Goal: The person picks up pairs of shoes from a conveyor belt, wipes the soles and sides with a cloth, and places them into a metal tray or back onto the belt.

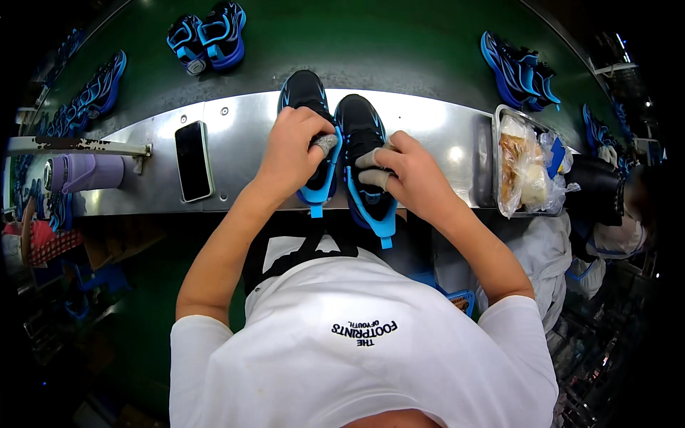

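Here, your left hand (291,146) has its fingers clamped on one black-and-blue shoe (308,135), and your right hand (403,171) has its taped fingers (371,158) pressed on a second shoe (365,160). Both shoes sit side by side on the shiny metal counter (242,150). One phone (193,160) lies left, one tray (499,118) of bags right. Two more shoes (208,36) ride the green belt (371,43).

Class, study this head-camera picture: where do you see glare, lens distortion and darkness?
Head view: glare whitens the metal shelf beside the right hand and the black-and-blue shoes; fisheye distortion bows the shelf and the green belt into arcs; the corners fall to black; the left hand is sharp and evenly lit.
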`<move>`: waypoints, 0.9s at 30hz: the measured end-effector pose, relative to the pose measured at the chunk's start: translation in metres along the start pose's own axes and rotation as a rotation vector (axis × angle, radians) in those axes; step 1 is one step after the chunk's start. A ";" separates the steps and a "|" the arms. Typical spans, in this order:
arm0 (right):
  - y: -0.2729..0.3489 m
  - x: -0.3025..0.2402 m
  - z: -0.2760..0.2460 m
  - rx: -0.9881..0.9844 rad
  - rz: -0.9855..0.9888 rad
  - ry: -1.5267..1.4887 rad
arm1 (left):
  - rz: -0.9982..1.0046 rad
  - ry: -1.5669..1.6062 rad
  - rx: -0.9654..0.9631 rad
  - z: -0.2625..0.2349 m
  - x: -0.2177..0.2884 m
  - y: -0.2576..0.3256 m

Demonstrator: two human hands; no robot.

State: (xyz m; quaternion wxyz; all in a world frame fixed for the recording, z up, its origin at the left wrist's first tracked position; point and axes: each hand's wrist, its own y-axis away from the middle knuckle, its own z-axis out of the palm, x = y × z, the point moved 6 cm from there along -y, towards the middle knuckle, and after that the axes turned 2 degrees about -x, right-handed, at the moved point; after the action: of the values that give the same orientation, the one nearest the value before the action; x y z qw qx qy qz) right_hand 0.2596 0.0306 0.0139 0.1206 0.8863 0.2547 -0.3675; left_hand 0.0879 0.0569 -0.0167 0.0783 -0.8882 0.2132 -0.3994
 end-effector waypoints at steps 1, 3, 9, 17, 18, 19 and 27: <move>0.000 0.001 0.000 -0.012 0.035 0.089 | -0.039 0.000 0.010 -0.002 -0.003 0.000; -0.001 0.001 -0.006 -0.029 0.068 0.174 | -0.120 -0.010 0.051 -0.001 -0.001 0.002; 0.005 0.008 -0.006 -0.035 0.183 0.141 | -0.048 0.157 -0.149 -0.001 -0.004 0.000; 0.008 0.014 -0.009 -0.042 0.142 0.064 | -0.282 0.463 -0.284 -0.001 -0.018 -0.005; 0.008 0.015 -0.009 -0.023 0.147 0.114 | -0.276 0.428 -0.305 0.000 -0.019 -0.006; 0.008 0.016 -0.010 -0.004 0.151 0.164 | -0.276 0.428 -0.306 0.001 -0.017 -0.005; 0.005 0.021 -0.010 -0.024 0.134 0.124 | 0.062 -0.043 -0.005 -0.019 0.028 -0.004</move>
State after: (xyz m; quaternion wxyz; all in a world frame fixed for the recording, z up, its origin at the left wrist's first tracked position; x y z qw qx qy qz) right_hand 0.2810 0.0378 0.0060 0.1394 0.9209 0.2061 -0.3000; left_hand 0.0916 0.0486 0.0164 0.0931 -0.8898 0.2399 -0.3770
